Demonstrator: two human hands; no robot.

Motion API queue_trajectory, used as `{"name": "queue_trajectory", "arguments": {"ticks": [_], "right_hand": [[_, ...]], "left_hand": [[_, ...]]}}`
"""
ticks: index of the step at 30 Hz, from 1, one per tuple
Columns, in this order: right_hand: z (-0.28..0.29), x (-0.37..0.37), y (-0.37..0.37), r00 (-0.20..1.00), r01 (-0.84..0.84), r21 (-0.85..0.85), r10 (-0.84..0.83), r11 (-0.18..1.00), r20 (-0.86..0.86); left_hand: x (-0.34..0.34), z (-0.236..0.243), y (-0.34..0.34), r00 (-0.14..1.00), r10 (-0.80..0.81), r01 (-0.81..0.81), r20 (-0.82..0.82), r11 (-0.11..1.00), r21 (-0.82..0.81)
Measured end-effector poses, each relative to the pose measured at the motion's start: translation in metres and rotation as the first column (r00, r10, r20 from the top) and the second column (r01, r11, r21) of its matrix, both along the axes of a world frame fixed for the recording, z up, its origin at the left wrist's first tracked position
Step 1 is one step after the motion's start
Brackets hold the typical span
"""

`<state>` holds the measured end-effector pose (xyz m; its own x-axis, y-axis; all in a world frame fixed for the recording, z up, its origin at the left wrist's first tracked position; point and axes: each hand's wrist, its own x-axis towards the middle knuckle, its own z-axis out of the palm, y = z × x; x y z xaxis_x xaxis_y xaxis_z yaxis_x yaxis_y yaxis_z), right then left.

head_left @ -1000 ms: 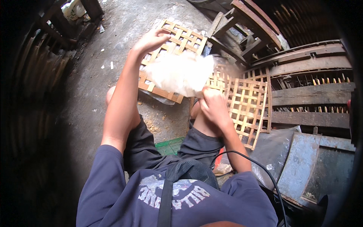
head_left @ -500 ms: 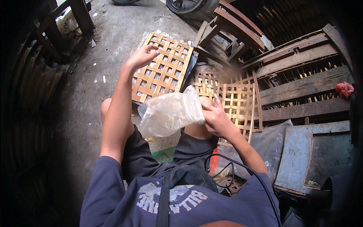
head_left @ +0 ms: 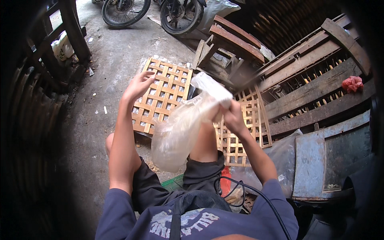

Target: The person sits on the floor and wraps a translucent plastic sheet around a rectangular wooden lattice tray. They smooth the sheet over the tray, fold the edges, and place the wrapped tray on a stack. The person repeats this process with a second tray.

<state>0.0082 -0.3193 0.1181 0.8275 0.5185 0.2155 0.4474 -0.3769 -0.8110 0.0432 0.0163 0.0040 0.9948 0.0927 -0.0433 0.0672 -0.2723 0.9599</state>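
Note:
My right hand (head_left: 233,117) is closed on a translucent whitish plastic bag (head_left: 176,132). The bunched upper part of the bag sticks out past my fingers, while its body droops to the left, in front of my right knee. My left hand (head_left: 140,85) holds nothing; its fingers are loosely bent and apart. It hovers by the left edge of a woven bamboo lattice panel (head_left: 163,94), with clear plastic showing through the gaps. A second bamboo lattice (head_left: 236,142) lies to the right, partly behind my right arm and the bag.
Wooden benches (head_left: 234,36) and a slatted wooden frame (head_left: 308,90) stand on the right, with a red plastic bag (head_left: 353,84) on the slats. Below is a blue-framed panel (head_left: 310,162). Motorbike wheels (head_left: 181,18) are at the back. A black cable (head_left: 260,192) crosses my right side.
The bag has swung so that its body hangs lower and its bunched end points up. My right fingers have closed more around it. The view has tilted up, showing more of the motorbike wheels.

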Motion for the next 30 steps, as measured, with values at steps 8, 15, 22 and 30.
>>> {"name": "queue_trajectory", "arguments": {"ticks": [8,15,22,30], "right_hand": [[-0.041,0.141,0.092,0.953,0.081,0.330,0.023,0.941,-0.301],[-0.106,0.254,0.118,0.937,0.209,0.342,-0.087,0.916,-0.339],[-0.190,0.307,0.018,0.707,0.699,0.134,-0.652,0.702,-0.274],[-0.336,0.219,-0.052,0.457,0.857,-0.325,-0.881,0.399,0.124]], "left_hand": [[-0.016,0.003,0.020,0.995,0.004,-0.026,-0.103,0.976,-0.215],[-0.030,0.011,0.028,0.996,-0.027,0.026,-0.086,1.000,-0.007],[-0.041,0.027,0.035,0.993,0.051,-0.046,-0.103,0.997,0.054],[-0.018,0.037,0.022,0.995,-0.023,0.027,-0.102,0.999,0.039]]}}
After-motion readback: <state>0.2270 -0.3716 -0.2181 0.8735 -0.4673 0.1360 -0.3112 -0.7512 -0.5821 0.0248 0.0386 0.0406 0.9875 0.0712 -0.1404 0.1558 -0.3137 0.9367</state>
